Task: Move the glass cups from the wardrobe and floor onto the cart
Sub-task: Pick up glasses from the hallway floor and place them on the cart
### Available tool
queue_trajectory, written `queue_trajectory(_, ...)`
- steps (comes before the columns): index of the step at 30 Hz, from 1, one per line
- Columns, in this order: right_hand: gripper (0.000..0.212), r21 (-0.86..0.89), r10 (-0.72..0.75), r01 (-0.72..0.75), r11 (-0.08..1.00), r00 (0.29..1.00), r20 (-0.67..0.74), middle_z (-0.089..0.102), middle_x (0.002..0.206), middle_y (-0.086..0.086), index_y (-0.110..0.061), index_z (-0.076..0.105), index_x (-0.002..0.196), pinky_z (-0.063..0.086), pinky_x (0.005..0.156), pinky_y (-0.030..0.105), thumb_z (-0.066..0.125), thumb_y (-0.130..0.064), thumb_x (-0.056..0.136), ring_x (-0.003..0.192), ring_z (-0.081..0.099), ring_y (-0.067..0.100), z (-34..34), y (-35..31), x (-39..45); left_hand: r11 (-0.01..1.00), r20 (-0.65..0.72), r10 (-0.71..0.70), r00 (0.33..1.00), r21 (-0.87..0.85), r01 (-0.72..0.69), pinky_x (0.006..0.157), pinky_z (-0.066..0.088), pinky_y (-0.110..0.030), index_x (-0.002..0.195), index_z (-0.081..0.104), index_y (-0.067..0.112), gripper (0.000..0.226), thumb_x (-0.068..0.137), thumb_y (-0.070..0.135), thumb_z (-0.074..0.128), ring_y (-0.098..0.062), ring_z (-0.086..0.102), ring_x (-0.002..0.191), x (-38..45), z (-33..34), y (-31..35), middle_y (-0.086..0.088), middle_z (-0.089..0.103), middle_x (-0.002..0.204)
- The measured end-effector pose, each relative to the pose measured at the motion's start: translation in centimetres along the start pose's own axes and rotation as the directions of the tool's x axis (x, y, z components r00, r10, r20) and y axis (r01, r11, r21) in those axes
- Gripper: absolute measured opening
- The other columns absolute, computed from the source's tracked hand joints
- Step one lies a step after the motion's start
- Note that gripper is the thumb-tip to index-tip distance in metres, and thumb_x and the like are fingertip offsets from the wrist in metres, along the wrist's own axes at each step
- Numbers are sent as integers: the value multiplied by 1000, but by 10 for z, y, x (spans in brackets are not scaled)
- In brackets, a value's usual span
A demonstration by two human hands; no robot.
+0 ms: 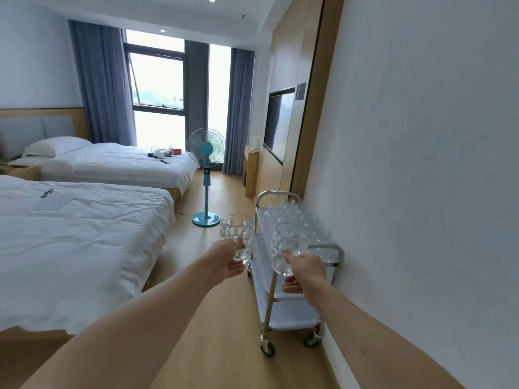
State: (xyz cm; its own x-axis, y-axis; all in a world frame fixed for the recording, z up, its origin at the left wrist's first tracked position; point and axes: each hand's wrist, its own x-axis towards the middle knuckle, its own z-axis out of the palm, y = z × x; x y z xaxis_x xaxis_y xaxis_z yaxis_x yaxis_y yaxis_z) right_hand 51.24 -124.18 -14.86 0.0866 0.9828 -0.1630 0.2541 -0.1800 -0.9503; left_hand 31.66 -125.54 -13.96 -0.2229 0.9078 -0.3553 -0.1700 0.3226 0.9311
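Both arms reached forward from the bottom of the view. The left hand (228, 261) had its fingers wrapped round a glass cup (237, 236) at about 12 o'clock, held over the wooden floor (219, 327) just left of the cart (283, 301). The right hand (304, 272) gripped a second glass cup (289, 248) at 1 o'clock, above the cart's near end. Farther on, more glasses (295, 217) crowded its top shelf. Beyond stood a blue fan (206, 178), with two white beds (84, 237) at 10 o'clock.

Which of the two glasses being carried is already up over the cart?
The glass in the right hand: that glass is in front of the cart top. The left hand's glass is over the floor beside it.
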Motion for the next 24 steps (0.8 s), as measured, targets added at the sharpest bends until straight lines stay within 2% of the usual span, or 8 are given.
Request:
queue_trajectory(6, 45, 16, 24, -25, 1000, 997, 68, 70, 76, 25, 1, 63, 108, 61, 51, 40, 75, -39, 91, 52, 70, 32, 46, -12, 66, 999, -64, -19, 998, -46, 16, 69, 56, -35, 94, 61, 12, 30, 105, 39, 52, -28, 58, 77, 64, -23, 13, -18, 57, 88)
queue_trajectory(10, 54, 23, 34, -36, 999, 996, 78, 69, 74, 26, 3, 61, 122, 59, 48, 38, 76, -38, 91, 50, 69, 32, 84, -15, 103, 999, -77, -14, 997, -51, 10, 70, 57, -36, 95, 62, 11, 29, 104, 38, 54, -29, 59, 79, 109, -49, 23, -20, 58, 89)
queue_trajectory(15, 54, 50, 55, -58, 997, 997, 61, 70, 76, 28, 2, 62, 122, 61, 50, 43, 78, -38, 89, 53, 71, 35, 144, -25, 146, 999, -53, -27, 998, -24, 26, 71, 58, -36, 95, 62, 11, 30, 105, 38, 53, -30, 60, 79, 171, -88, 37, -19, 58, 88)
queue_trajectory(20, 56, 68, 90, -90, 994, 996, 1, 69, 77, 28, 1, 61, 125, 59, 46, 40, 78, -38, 89, 51, 69, 35, 206, -45, 186, 998, -6, -57, 998, 32, 57, 73, 57, -36, 95, 61, 12, 31, 105, 39, 51, -28, 59, 80, 240, -132, 62, -19, 57, 89)
queue_trajectory(24, 52, 76, 115, -111, 991, 992, -49, 68, 80, 29, 5, 60, 126, 62, 52, 44, 76, -32, 92, 55, 68, 34, 250, -64, 213, 996, 34, -65, 997, 60, 63, 74, 58, -35, 96, 61, 12, 30, 106, 38, 51, -28, 59, 82, 286, -164, 81, -17, 58, 88)
